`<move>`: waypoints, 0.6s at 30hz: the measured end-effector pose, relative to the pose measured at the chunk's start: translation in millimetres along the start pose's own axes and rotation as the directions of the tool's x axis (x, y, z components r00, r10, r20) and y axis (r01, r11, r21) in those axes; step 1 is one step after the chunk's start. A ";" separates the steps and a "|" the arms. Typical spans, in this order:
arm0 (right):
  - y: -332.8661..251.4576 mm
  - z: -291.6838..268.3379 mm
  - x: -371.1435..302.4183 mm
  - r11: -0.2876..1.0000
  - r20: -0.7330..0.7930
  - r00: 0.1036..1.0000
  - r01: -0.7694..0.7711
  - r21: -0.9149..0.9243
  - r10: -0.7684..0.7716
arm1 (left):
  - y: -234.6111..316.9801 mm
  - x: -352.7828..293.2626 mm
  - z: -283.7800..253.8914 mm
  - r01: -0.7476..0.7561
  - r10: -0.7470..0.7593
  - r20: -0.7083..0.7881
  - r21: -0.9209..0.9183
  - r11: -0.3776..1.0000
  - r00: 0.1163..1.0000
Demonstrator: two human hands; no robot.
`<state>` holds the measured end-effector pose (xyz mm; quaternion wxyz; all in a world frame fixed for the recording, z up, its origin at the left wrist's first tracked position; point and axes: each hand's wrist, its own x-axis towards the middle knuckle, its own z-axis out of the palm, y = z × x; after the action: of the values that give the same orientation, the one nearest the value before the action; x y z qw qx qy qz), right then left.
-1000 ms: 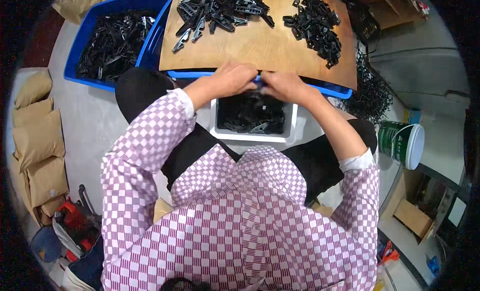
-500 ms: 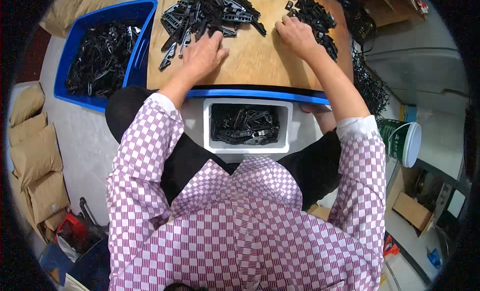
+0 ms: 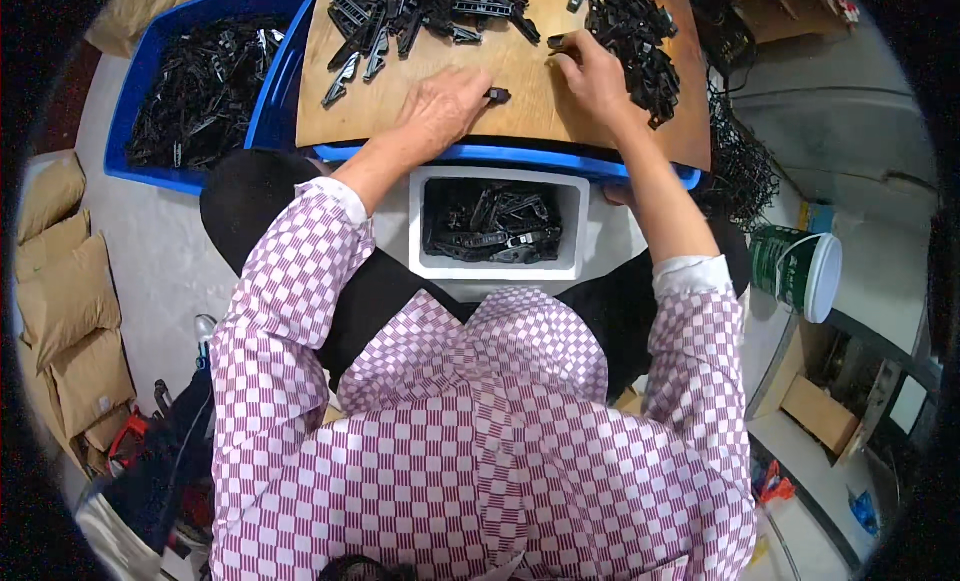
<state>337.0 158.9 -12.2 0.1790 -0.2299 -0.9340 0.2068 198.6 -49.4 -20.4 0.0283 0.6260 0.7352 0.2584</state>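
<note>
The left hand (image 3: 445, 103) grips a part (image 3: 499, 96), the right hand (image 3: 598, 78) pinches a clip (image 3: 556, 42), piles (image 3: 408, 13) near for easy reach.

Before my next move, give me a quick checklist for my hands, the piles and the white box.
1. Left hand occupied: ok, black piece at its fingertips.
2. Right hand occupied: ok, small dark part at its fingertips.
3. Grips firm: cannot tell from this view.
4. Piles separate: ok, left pile and right pile lie apart on the board.
5. White box uncovered: ok, jumbled parts show inside.
</note>
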 end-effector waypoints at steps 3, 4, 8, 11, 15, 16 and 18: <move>-1.9 14.3 -20.9 0.994 -0.077 0.997 0.008 0.111 0.000 | -0.1 1.3 6.3 -0.056 0.059 -0.030 0.086 0.995 0.998; -5.4 19.0 -30.1 0.992 -0.123 0.988 0.106 0.071 -0.097 | 0.4 0.7 6.2 -0.058 0.060 -0.029 0.085 0.995 0.998; -1.5 17.0 -36.7 0.969 -0.161 0.956 0.236 -0.071 -0.245 | -2.2 -5.7 3.3 -0.062 0.065 -0.058 0.060 0.996 0.996; -2.2 11.5 -32.3 0.943 -0.118 0.944 0.285 -0.169 -0.307 | -3.9 -10.0 -3.6 0.032 -0.041 -0.175 -0.054 0.998 0.984; -3.1 7.8 -27.8 0.898 -0.025 0.926 0.359 -0.254 -0.377 | -17.2 -14.8 -10.2 0.111 -0.112 0.035 0.011 0.994 0.993; -2.3 6.5 -28.2 0.900 -0.020 0.927 0.358 -0.248 -0.374 | -11.0 -12.3 -14.6 0.112 -0.113 0.039 0.009 0.994 0.993; -1.5 5.5 -30.1 0.904 -0.012 0.930 0.354 -0.241 -0.368 | 6.5 -5.0 -18.5 0.292 -0.283 0.240 -0.002 0.957 0.929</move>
<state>359.0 140.9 -23.4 0.2123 -0.0785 -0.9727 0.0516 198.9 -59.9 -3.1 0.1649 0.5374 0.8053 0.1886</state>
